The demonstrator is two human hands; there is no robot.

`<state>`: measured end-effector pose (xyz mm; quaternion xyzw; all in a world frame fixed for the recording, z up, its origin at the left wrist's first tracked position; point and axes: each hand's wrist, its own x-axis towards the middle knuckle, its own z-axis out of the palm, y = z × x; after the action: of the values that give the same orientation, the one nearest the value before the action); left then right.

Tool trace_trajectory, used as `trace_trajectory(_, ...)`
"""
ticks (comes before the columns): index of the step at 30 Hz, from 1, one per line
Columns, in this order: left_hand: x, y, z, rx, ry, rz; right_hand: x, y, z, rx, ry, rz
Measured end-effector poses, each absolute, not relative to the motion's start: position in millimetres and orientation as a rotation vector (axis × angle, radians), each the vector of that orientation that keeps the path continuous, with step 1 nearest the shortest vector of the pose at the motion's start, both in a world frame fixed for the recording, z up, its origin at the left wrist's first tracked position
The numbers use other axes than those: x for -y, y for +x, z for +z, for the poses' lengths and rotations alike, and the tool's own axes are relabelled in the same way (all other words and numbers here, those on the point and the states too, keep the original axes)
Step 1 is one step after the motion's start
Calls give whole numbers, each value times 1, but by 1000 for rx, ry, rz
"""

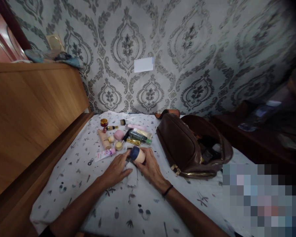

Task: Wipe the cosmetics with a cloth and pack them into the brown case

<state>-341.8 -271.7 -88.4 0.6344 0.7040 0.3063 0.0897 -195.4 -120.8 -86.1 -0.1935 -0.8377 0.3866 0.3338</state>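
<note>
My right hand [151,169] is wrapped around a small beige jar with a dark blue lid [135,153], held tilted above the bed sheet. Beside the lid, my left hand [117,171] has its fingers stretched forward and its thumb apart. Its fingertips are partly lost against the jar and the dark small items behind. Under the jar, between both hands, shows a white tube with a flat end [132,177]. Just beyond lie a pink-and-white tube [105,154], a beige tube [103,139], a yellow-lidded jar [118,145], a gold lipstick [133,142] and a green-capped bottle [138,136].
An open brown leather bag [177,144] stands on the patterned sheet [88,204] to the right. A wooden cabinet [37,102] borders the left side. Patterned wallpaper [150,93] closes off the back. A clear plastic bottle [260,115] lies at the far right.
</note>
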Motion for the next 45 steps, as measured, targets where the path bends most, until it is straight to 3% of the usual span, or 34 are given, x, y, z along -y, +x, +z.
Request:
trace_trajectory(8, 273, -342, -80, -2089, 1777, 1067, 125, -195, -80, 2226, -237, 1285)
trace_trajectory(22, 271, -340, -78, -2156, 1829, 1270, 125, -190, -79, 2374, -33, 998)
trace_trajectory(32, 272, -338, -69, -2270, 1849, 1177, 125, -195, -95, 2329, -111, 939)
trace_trajectory(35, 274, -339, -70, -2292, 1867, 1144, 129, -183, -77, 2241, -162, 894)
trace_trajectory(39, 277, -343, -74, -2374, 1912, 1142, 129, -138, -30, 2095, -51, 583)
trace_trajectory(45, 259, -326, -34, -2399, 2186, 1124, 99, -61, -11, 1797, -575, 421)
